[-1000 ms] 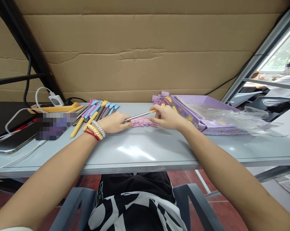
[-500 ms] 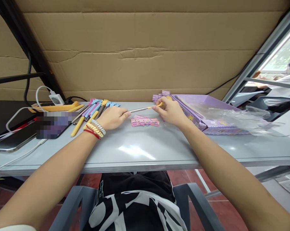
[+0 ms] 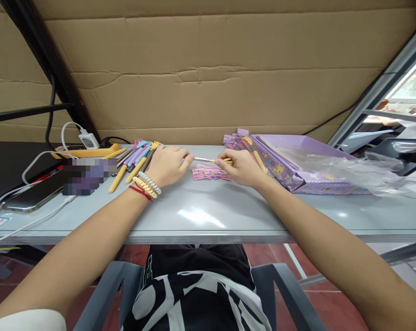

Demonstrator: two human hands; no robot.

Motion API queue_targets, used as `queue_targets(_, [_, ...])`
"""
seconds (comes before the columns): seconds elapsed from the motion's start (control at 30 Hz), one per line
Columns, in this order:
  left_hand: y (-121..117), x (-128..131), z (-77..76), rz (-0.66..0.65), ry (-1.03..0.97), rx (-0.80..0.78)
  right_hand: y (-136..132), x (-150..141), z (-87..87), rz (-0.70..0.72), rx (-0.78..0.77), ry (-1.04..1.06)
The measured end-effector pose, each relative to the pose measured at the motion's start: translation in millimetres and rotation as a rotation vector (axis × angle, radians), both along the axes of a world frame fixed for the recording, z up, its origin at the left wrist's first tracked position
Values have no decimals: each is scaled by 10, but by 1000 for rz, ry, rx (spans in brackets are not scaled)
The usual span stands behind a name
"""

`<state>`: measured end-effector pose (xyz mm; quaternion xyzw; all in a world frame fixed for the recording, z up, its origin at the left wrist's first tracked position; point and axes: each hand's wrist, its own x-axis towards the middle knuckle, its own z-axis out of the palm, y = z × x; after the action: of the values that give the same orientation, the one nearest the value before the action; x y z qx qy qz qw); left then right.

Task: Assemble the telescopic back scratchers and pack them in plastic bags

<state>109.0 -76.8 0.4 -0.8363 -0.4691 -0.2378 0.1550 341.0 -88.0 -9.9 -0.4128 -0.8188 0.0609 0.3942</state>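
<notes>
My left hand (image 3: 169, 164) and my right hand (image 3: 238, 166) hold the two ends of a thin silver pen with a yellow tip (image 3: 203, 159) just above the grey table (image 3: 208, 216). The left fingers pinch the silver end; the right fingers close on the yellow end. A strip of pink stickers (image 3: 209, 174) lies flat on the table right under the pen. Bracelets ring my left wrist.
Several pens with coloured caps (image 3: 135, 158) lie in a row left of my left hand. A purple box (image 3: 290, 161) with clear plastic wrap (image 3: 345, 168) sits at the right. A phone (image 3: 31, 195), a charger and cables lie at the far left. A cardboard wall stands behind.
Both hands have shifted slightly away from me with the pen, and come closer together along it. The sticker strip has stayed on the table.
</notes>
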Motion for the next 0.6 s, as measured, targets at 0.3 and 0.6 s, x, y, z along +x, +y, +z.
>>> queue_targets(0.3, [-142, 206, -121, -205, 213, 64, -55, -106, 2, 128, 27, -59])
queue_targets(0.6, [-141, 191, 9, -251, 100, -34, -134, -49, 197, 118, -90, -10])
